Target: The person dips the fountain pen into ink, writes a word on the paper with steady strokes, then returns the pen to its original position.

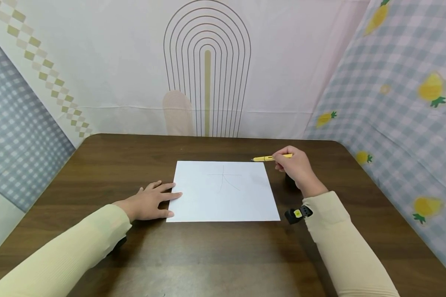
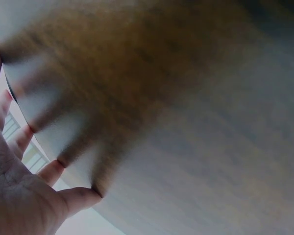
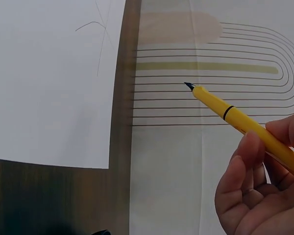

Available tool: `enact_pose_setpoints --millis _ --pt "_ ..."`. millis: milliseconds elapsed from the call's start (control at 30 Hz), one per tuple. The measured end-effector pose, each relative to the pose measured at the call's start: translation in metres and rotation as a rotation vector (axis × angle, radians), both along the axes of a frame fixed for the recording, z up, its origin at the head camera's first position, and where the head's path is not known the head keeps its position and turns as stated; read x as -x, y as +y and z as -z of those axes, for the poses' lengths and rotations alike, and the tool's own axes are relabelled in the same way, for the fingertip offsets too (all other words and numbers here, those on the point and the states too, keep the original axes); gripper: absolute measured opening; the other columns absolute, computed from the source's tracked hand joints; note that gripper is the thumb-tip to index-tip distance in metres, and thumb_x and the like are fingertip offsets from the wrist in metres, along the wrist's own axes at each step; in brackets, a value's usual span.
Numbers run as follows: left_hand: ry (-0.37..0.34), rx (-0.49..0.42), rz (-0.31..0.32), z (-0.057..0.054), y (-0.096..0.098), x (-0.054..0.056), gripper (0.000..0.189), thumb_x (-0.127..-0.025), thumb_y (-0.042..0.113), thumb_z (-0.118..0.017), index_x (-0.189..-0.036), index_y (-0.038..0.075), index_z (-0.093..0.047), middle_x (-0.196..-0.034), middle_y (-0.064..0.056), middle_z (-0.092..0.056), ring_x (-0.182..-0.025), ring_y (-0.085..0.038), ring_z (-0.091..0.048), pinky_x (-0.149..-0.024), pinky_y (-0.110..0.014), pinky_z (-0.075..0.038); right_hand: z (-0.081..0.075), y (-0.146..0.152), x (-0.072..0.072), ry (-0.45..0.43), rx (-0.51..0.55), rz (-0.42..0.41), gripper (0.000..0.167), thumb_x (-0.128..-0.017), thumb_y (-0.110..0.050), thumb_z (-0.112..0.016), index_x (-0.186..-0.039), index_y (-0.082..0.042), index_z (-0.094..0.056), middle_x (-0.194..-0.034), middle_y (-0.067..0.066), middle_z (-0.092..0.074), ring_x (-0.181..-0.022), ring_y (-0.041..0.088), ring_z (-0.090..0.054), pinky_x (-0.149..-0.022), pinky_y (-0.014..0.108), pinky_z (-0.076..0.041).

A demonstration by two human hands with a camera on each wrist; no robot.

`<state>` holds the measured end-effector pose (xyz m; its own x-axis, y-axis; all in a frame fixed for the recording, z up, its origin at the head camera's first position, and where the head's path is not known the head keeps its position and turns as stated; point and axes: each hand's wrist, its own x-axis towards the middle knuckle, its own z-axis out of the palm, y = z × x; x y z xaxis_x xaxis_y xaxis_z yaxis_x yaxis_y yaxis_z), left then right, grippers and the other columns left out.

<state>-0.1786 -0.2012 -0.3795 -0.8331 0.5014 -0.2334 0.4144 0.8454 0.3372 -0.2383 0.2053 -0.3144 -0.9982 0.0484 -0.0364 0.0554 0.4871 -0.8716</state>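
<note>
A white sheet of paper (image 1: 252,202) lies on the brown table. Thin dark strokes (image 1: 223,175) cross on its upper half: one upright, one level, and two that curve down and outward. My left hand (image 1: 150,202) rests at the paper's left edge with fingers spread, some fingertips over the sheet. In the left wrist view, the fingers of that hand (image 2: 29,191) are straight and apart. Beyond the paper's upper right corner, my right hand (image 1: 291,165) pinches a yellow fountain pen (image 3: 215,105) between thumb and fingers. Its dark nib points left, and no cap covers it.
A dark object (image 1: 291,181) sits partly hidden under the right wrist. A small black device with a yellow-green mark (image 1: 298,213) is strapped near the right cuff. Behind the table (image 1: 134,148) hangs a white cloth (image 1: 126,66) with arch patterns; checked cloth (image 1: 394,115) hangs at the right.
</note>
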Motion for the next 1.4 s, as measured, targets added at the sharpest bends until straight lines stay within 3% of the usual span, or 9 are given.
enact_pose_setpoints --millis 367,633,1000,1400 --pt "0.008 -0.002 0.011 0.001 0.000 -0.001 0.063 -0.091 0.047 -0.062 -0.147 0.024 -0.044 -0.157 -0.011 -0.026 -0.141 -0.051 -0.016 -0.097 -0.079 -0.017 0.000 0.012 0.001 -0.017 0.016 0.031 0.028 -0.097 -0.025 -0.059 -0.110 -0.001 -0.058 -0.104 0.019 -0.062 -0.075 0.013 -0.064 -0.069 0.021 -0.052" --pt "0.007 0.001 0.009 0.000 0.000 0.000 0.062 -0.092 0.046 -0.062 -0.147 0.024 -0.044 -0.157 -0.011 -0.025 -0.141 -0.051 -0.016 -0.097 -0.079 -0.017 0.003 0.022 0.000 -0.019 0.045 0.063 0.029 -0.096 -0.028 -0.061 -0.108 -0.002 -0.058 -0.096 0.009 -0.066 -0.074 0.009 -0.067 -0.077 0.026 -0.054" --pt "0.019 0.002 0.021 0.001 0.000 -0.001 0.063 -0.092 0.048 -0.061 -0.147 0.024 -0.044 -0.157 -0.011 -0.026 -0.140 -0.052 -0.017 -0.097 -0.079 -0.017 0.012 0.029 0.002 -0.057 0.063 0.088 0.027 -0.095 -0.026 -0.062 -0.108 -0.002 -0.059 -0.085 -0.003 -0.067 -0.073 0.009 -0.068 -0.076 0.027 -0.053" --pt "0.007 0.007 0.011 -0.002 0.000 -0.001 0.063 -0.092 0.047 -0.061 -0.147 0.024 -0.043 -0.157 -0.011 -0.026 -0.141 -0.051 -0.016 -0.097 -0.079 -0.017 0.023 0.041 -0.003 -0.020 0.002 0.103 0.024 -0.096 -0.021 -0.058 -0.108 0.000 -0.056 -0.099 0.015 -0.066 -0.070 0.005 -0.064 -0.073 0.027 -0.055"
